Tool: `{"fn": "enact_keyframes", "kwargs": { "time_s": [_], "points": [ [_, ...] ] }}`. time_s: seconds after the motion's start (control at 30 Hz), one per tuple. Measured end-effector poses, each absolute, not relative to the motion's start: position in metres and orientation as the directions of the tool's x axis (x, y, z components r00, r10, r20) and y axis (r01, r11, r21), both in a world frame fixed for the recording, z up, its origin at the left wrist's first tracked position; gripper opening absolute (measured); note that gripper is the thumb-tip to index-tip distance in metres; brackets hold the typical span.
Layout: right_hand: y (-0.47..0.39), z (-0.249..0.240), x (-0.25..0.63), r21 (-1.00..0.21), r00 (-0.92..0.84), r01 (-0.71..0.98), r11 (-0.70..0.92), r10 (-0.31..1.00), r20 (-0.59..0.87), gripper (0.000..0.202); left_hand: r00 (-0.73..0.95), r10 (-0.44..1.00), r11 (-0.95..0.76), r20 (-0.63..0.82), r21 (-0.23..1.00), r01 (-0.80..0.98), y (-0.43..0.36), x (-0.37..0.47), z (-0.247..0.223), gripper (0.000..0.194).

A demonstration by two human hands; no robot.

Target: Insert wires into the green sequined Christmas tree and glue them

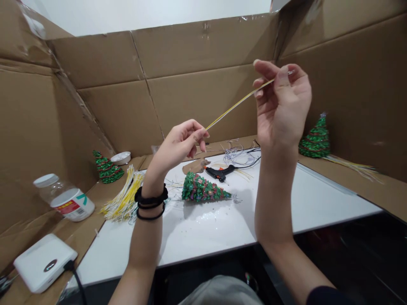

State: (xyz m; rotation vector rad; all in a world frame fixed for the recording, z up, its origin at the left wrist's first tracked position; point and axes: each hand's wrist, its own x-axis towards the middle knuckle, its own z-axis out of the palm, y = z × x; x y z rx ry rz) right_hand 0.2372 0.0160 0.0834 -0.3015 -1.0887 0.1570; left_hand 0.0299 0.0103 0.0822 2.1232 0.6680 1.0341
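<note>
Yellow and white wires [239,103] stretch taut between my two raised hands, slanting up to the right. My left hand [183,142] pinches their lower end between thumb and fingers. Higher up, my right hand [282,99] grips the other end, where a small clear tip pokes out past the thumb. Below them a small green Christmas tree [203,188] with reddish trim lies on its side on the white board [203,237], its clear top pointing right. A black glue gun [220,171] with an orange trigger rests behind it.
A bundle of yellow and white wires [125,199] lies at left, near a clear jar [65,198], a white box [46,260], a white bowl [121,158] and another tree [107,167]. A third tree [316,137] stands right. Tangled wires [237,154] lie behind. Cardboard walls [203,84] enclose the board.
</note>
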Motion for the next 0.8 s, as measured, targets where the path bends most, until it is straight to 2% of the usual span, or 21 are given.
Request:
{"fn": "enact_keyframes", "kwargs": {
  "time_s": [0.17,0.33,0.43,0.5,0.57,0.67,0.77,0.8],
  "points": [
    [0.005,0.083,0.239,-0.296,0.528,0.117,0.948,0.194,0.827,0.009,0.595,0.667,-0.641,0.447,0.752,0.153,0.012,0.027,0.082,0.017],
    [-0.010,0.089,0.228,-0.214,0.662,0.079,0.974,0.109,0.742,0.016,0.580,0.680,-0.636,0.449,0.755,0.161,0.015,0.025,0.083,0.018],
    [-0.008,0.087,0.228,-0.194,0.682,0.164,0.967,0.031,0.731,0.016,0.574,0.682,-0.634,0.454,0.758,0.154,0.016,0.026,0.083,0.018],
    [-0.003,0.083,0.233,-0.194,0.666,0.208,0.959,0.007,0.746,0.011,0.572,0.685,-0.630,0.452,0.761,0.153,0.016,0.027,0.083,0.018],
    [0.003,0.078,0.240,-0.211,0.590,0.229,0.950,0.037,0.807,0.006,0.572,0.688,-0.627,0.446,0.763,0.159,0.017,0.027,0.082,0.019],
    [0.012,0.073,0.247,-0.228,0.505,0.274,0.934,0.062,0.861,0.019,0.593,0.679,-0.629,0.432,0.759,0.169,0.017,0.028,0.082,0.019],
    [0.020,0.075,0.245,-0.204,0.629,0.310,0.929,-0.039,0.777,0.009,0.626,0.660,-0.640,0.416,0.747,0.179,0.015,0.027,0.083,0.018],
    [0.022,0.077,0.244,-0.209,0.663,0.310,0.928,-0.053,0.746,0.011,0.634,0.655,-0.645,0.411,0.741,0.186,0.015,0.027,0.083,0.018]
  ]
}}
